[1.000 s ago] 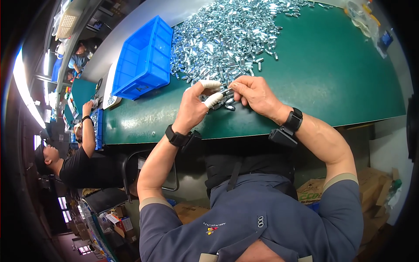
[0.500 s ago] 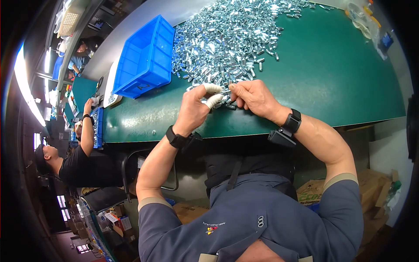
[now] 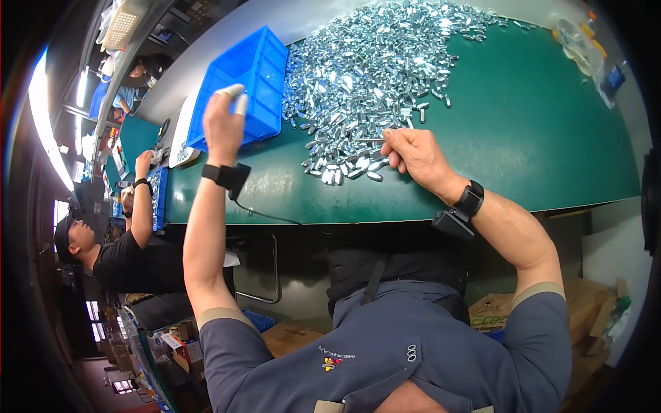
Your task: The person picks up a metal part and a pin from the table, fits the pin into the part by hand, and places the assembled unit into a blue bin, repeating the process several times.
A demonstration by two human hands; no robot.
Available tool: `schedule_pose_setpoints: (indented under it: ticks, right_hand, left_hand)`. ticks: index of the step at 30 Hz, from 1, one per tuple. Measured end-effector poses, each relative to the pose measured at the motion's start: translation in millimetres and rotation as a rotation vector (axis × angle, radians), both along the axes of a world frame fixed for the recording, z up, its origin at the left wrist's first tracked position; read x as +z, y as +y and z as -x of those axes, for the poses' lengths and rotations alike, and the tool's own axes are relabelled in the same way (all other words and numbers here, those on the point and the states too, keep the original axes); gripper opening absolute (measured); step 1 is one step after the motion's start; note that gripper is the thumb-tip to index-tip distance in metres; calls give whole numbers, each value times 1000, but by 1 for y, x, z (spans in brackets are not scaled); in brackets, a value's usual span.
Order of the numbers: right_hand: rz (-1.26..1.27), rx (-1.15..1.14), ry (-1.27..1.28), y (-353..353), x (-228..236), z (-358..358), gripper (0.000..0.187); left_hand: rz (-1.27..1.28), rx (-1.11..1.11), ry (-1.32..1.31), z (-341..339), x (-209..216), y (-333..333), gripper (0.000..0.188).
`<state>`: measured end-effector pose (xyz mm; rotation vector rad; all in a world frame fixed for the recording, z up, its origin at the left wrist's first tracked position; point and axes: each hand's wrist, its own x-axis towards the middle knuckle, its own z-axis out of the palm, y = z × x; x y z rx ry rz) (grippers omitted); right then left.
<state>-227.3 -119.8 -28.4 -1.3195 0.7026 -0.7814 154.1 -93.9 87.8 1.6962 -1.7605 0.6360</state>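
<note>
My left hand [image 3: 224, 127] is over the near side of a blue plastic bin [image 3: 270, 89], its white-covered fingertips spread and nothing visible between them. A big heap of small shiny metal pieces [image 3: 365, 76] covers the table right of the bin. At the heap's near edge, my right hand [image 3: 415, 155] pinches a thin metal rod [image 3: 370, 140] that points left across the pieces. Several loose pieces [image 3: 337, 172] lie just in front of it. Both wrists wear black bands with small devices.
The green tabletop [image 3: 523, 131] stretches to the right, where a clear plastic bag [image 3: 575, 45] lies at the far corner. Left of the bin is a white tray [image 3: 180, 141]. A co-worker [image 3: 131, 241] in black sits at the left, beside another blue bin [image 3: 159, 199].
My left hand has moved left, away from my right hand and the heap, to the blue bin, its fingers parted. My right hand stays near the heap, the rod now plainly visible.
</note>
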Motion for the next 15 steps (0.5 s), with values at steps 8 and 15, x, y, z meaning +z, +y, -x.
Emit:
schedule_pose_setpoints:
  ticks: [8, 15]
  right_hand:
    - [29, -1, 29, 1, -1, -1, 48]
    - [17, 21, 42, 0, -4, 3, 44]
  left_hand:
    - [-367, -213, -181, 28, -92, 9, 27]
    - [-586, -77, 180, 45, -88, 36, 23]
